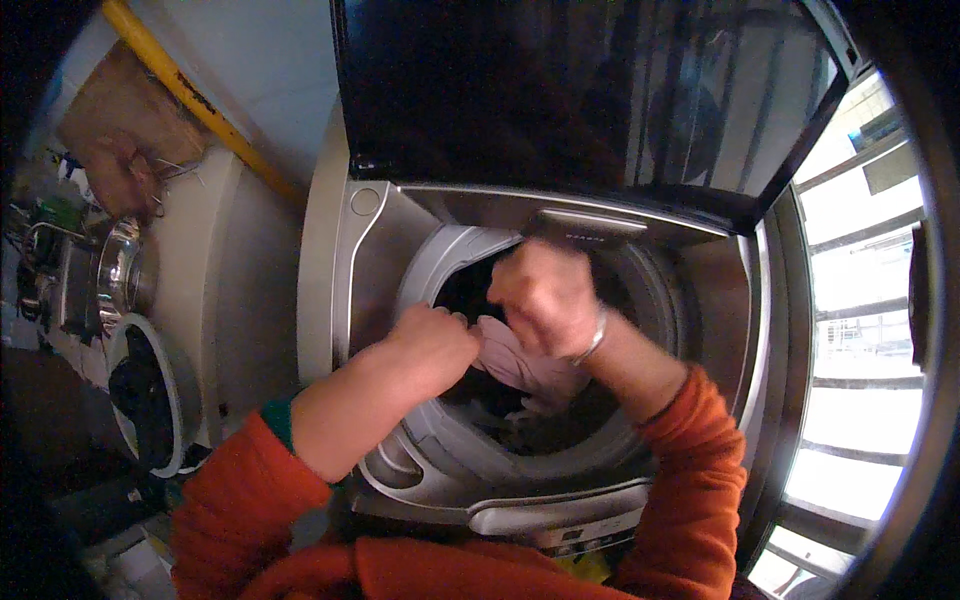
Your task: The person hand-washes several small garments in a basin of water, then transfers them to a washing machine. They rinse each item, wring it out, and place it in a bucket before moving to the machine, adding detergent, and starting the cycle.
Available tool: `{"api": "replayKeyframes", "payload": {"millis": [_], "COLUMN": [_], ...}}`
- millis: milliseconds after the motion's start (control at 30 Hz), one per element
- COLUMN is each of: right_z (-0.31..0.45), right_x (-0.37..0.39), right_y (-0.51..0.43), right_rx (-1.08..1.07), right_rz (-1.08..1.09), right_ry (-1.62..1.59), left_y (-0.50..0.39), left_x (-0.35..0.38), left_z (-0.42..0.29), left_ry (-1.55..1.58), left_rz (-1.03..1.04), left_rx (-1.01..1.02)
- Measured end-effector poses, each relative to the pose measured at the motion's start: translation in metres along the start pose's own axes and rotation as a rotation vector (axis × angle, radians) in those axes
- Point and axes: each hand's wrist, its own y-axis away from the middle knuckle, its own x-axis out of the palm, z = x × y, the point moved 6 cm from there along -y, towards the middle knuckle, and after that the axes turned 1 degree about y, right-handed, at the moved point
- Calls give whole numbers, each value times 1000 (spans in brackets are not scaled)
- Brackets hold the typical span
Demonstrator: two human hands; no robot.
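A pale pink garment (510,360) hangs between my two hands, over the round opening of a top-loading washing machine (360,285). My left hand (439,337) grips one edge of the cloth at the opening's left side. Blurred and a little higher, my right hand (547,300) has its fingers closed on the same cloth, with a bracelet at the wrist. Its fingertips are partly hidden. Below the garment, dark laundry (525,431) lies inside the drum, hard to make out in the shadow.
The raised dark glass lid (525,97) stands behind the opening. At right is a bright barred window (855,337). A yellow pipe (195,97) slants along the left wall. Lower left are a white-rimmed tub (176,397) holding dark cloth and a shiny metal basin (120,262).
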Motion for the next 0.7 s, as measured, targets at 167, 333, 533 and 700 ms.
{"api": "replayKeyframes", "payload": {"millis": [167,333,533,700], "right_z": [-16,-38,-74,-55], "right_x": [148,219,175,217], "right_y": [175,329,454,365], "right_rx": [421,441,855,690], "right_rz": [689,716,1380,1437], "right_ry": [30,264,436,288], "left_y": [-4,-3,-1,-2], "left_x": [2,2,-1,4], "left_z": [0,1,0,1], "left_ry": [6,-2,-1,16], "left_rz": [-34,14,-28,36], "left_rx": [25,-8,12,-13]}}
